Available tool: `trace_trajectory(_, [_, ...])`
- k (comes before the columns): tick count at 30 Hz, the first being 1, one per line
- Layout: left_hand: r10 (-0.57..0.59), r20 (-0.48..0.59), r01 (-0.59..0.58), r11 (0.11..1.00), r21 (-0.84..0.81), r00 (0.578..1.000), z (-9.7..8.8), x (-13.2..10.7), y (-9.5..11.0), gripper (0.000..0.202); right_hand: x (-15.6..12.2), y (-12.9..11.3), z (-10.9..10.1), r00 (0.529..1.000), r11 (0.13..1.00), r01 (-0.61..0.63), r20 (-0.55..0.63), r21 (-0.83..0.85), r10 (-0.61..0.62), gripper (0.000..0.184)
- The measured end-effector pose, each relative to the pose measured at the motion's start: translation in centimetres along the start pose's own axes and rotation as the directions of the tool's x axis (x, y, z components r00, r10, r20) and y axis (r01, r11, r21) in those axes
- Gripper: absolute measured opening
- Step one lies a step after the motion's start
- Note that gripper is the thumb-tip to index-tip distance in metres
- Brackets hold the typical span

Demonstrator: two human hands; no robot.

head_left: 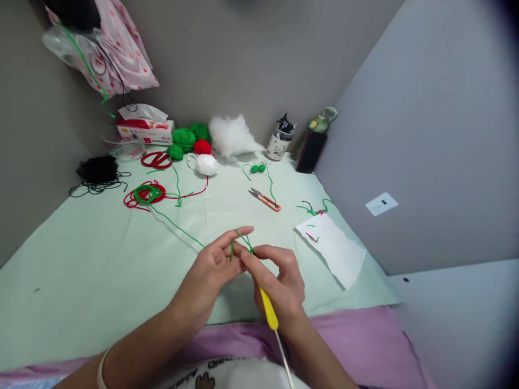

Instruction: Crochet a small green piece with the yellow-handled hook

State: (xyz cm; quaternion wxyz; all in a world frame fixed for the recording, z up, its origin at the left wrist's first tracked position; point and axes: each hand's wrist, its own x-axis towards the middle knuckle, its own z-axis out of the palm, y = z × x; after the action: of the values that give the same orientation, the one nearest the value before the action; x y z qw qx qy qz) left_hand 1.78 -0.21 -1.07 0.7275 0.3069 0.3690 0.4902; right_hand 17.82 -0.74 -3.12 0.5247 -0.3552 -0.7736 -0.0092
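My left hand (207, 278) is closed on green yarn (244, 236), with its index finger stretched out and the strand looped over it. From that hand the strand runs back across the cloth to a green coil (141, 193) lying on red yarn. In my right hand (284, 281) is a crochet hook (268, 309) with a yellow handle; a thin metal shaft points down toward my body. The fingertips of both hands meet around a small bit of green yarn work, mostly hidden by the fingers. The hook's working tip is too small to make out clearly.
Beyond my hands lie orange thread snips (264, 200), small green pieces (258, 168) and white paper (334, 251) with scraps. Further back are yarn balls (184, 139), white stuffing (233, 136), red scissors (156, 160), black yarn (98, 172), a tissue box (146, 131), a pen cup (279, 145) and a bottle (312, 148).
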Motion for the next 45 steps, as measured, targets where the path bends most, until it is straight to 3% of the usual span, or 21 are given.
trace_trajectory(3, [-0.118,0.045,0.124,0.981,-0.148,0.992,-0.3,0.4,0.5,0.04,0.4,0.2,-0.1,0.973,0.945,-0.212,-0.038,0.25,0.228,0.03])
trace_trajectory(5, [-0.096,0.022,0.098,0.984,-0.151,0.995,-0.3,0.5,0.9,0.036,1.0,0.2,-0.3,0.911,0.818,-0.35,-0.036,0.457,0.41,0.022])
trace_trajectory(7, [-0.067,0.02,0.069,0.992,-0.108,0.998,-0.2,0.4,1.1,0.036,1.5,0.3,-0.2,0.867,0.708,-0.408,0.002,0.576,0.499,0.021])
trace_trajectory(10, [-0.014,0.047,0.016,0.999,-0.032,0.999,0.1,0.2,0.9,0.032,1.7,0.2,0.2,0.871,0.685,-0.412,0.04,0.601,0.49,0.017])
trace_trajectory(14, [0.067,-0.007,-0.067,0.997,0.049,0.998,0.4,0.0,0.4,0.037,1.1,-0.1,0.4,0.909,0.811,-0.375,0.007,0.449,0.416,0.021])
trace_trajectory(17, [0.019,-0.007,-0.02,0.999,-0.042,1.0,0.5,0.2,0.2,0.041,0.3,-0.4,0.2,0.978,0.959,-0.2,-0.017,0.2,0.208,0.032])
trace_trajectory(19, [-0.074,0.035,0.078,0.989,-0.122,0.997,0.4,0.4,0.3,0.039,0.1,-0.3,0.0,0.994,0.986,-0.109,-0.019,0.125,0.112,0.039])
trace_trajectory(20, [-0.113,0.059,0.121,0.98,-0.157,0.992,0.3,0.5,0.3,0.038,0.1,-0.3,-0.1,0.992,0.983,-0.114,-0.032,0.141,0.12,0.039])
trace_trajectory(22, [-0.146,0.085,0.161,0.965,-0.207,0.986,0.0,0.6,0.5,0.033,0.4,0.0,-0.2,0.965,0.94,-0.221,-0.078,0.259,0.248,0.033])
trace_trajectory(24, [-0.111,0.059,0.121,0.97,-0.211,0.992,-0.1,0.7,0.7,0.028,0.8,0.2,-0.2,0.901,0.828,-0.347,-0.088,0.441,0.425,0.023])
trace_trajectory(26, [-0.052,0.014,0.053,0.988,-0.147,0.999,-0.1,0.6,0.7,0.028,1.1,0.4,0.0,0.84,0.679,-0.427,-0.016,0.597,0.542,0.018])
trace_trajectory(28, [0.004,-0.003,-0.004,0.998,-0.058,1.0,0.1,0.3,0.5,0.032,1.1,0.6,0.4,0.811,0.588,-0.479,0.072,0.652,0.581,0.018])
trace_trajectory(32, [0.042,0.022,-0.043,0.998,0.055,0.999,0.2,0.0,0.0,0.037,0.8,0.8,0.7,0.783,0.576,-0.542,0.12,0.612,0.61,0.018])
trace_trajectory(37, [0.062,0.002,-0.061,0.989,0.135,0.998,-0.2,0.0,0.2,0.031,1.3,0.9,0.3,0.754,0.491,-0.545,0.14,0.68,0.642,0.023])
trace_trajectory(41, [0.092,-0.006,-0.09,0.981,0.173,0.996,-0.4,-0.1,0.4,0.028,1.6,0.5,-0.1,0.787,0.519,-0.517,0.14,0.68,0.6,0.024])
trace_trajectory(45, [0.161,-0.04,-0.141,0.942,0.304,0.986,-0.3,-0.3,0.3,0.028,1.3,0.0,-0.6,0.859,0.72,-0.473,0.085,0.508,0.505,0.021])
